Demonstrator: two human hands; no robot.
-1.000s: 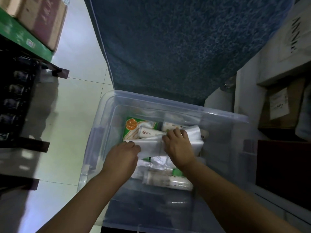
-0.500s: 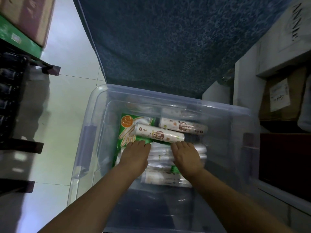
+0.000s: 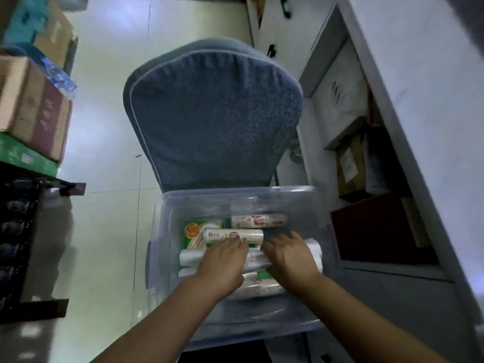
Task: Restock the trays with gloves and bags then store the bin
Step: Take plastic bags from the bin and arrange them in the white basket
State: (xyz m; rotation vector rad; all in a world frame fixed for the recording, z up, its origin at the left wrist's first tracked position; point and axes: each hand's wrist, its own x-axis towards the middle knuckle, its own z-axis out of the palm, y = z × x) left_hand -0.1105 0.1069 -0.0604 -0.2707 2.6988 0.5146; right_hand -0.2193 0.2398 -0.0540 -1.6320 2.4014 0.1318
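Your bin sits on the chair, backrest at twelve o'clock; boxes at ten, shelves at two.

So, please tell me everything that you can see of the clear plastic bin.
The clear plastic bin is a see-through rectangular tub with rounded corners and no lid on. It sits upright on the seat of the blue chair. Inside lie printed rolls and a green packet. Both hands, left hand and right hand, reach into it.

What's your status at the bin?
Both hands, left hand and right hand, down in the clear bin, pressing on white bag rolls. Grip unclear. Blue chair close behind.
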